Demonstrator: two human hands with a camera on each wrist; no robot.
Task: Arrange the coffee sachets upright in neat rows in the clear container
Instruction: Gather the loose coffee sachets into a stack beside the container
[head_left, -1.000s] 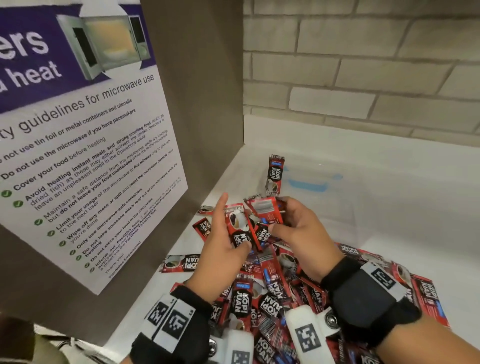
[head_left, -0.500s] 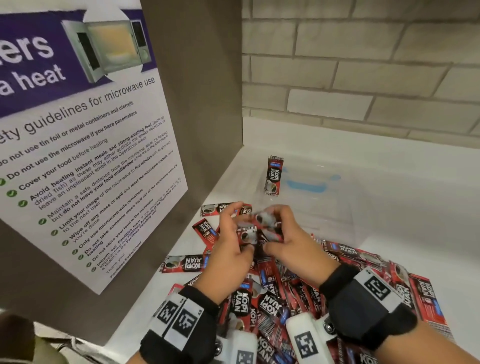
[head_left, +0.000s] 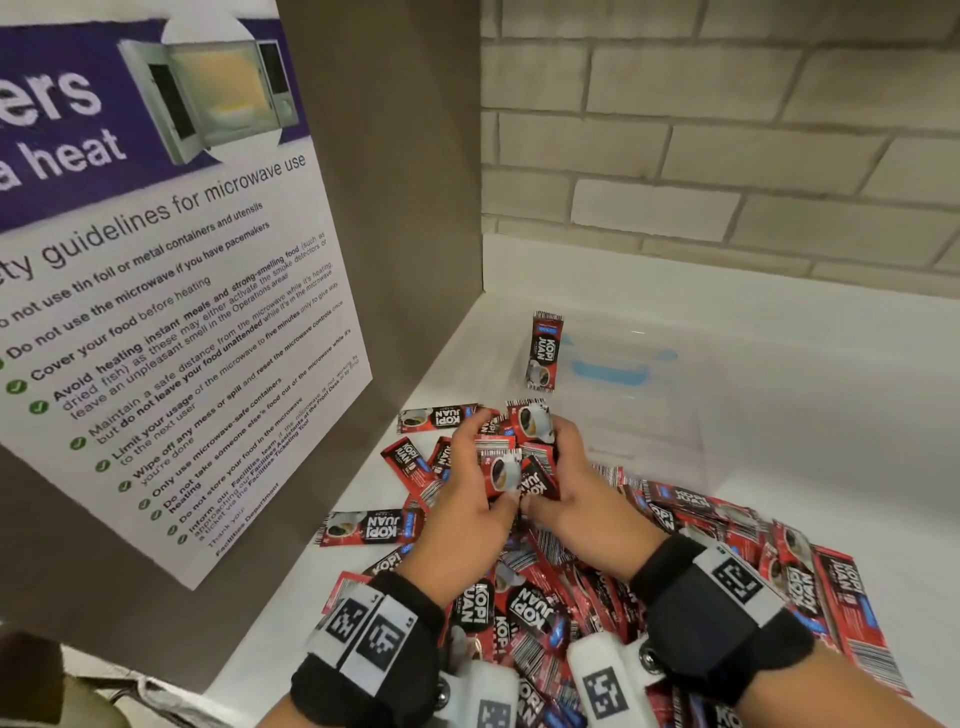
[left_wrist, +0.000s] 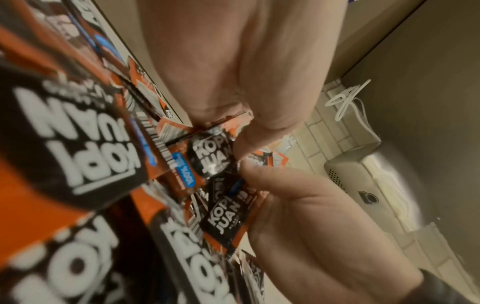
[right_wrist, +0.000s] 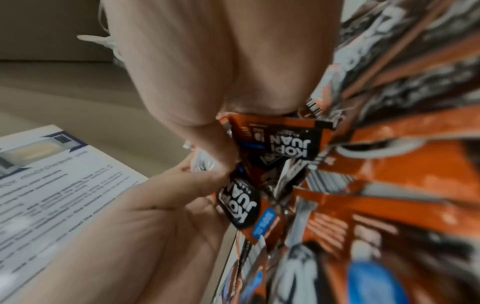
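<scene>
Both hands squaring up a small bundle of sachets above the pile

The left hand (head_left: 475, 499) and the right hand (head_left: 574, 486) meet thumb to thumb, fingers curled round a bundle of sachets (head_left: 511, 460), which they hold between them just above the heap, probably so the ends can be evened out before the packets go in as a standing group. From the left wrist view the fingertips (left_wrist: 248, 142) pinch the packets' edges, a hold that suits aligning rather than carrying. Below and to the right, the loose sachets (head_left: 691, 561) lie jumbled flat on the white desk (head_left: 831, 467). Beyond the hands sits the clear container (head_left: 691, 415), with a single sachet (head_left: 544, 352) standing against its left wall, likely the start of the first row. A microwave poster (head_left: 171, 291) hangs on the panel to the left.
</scene>
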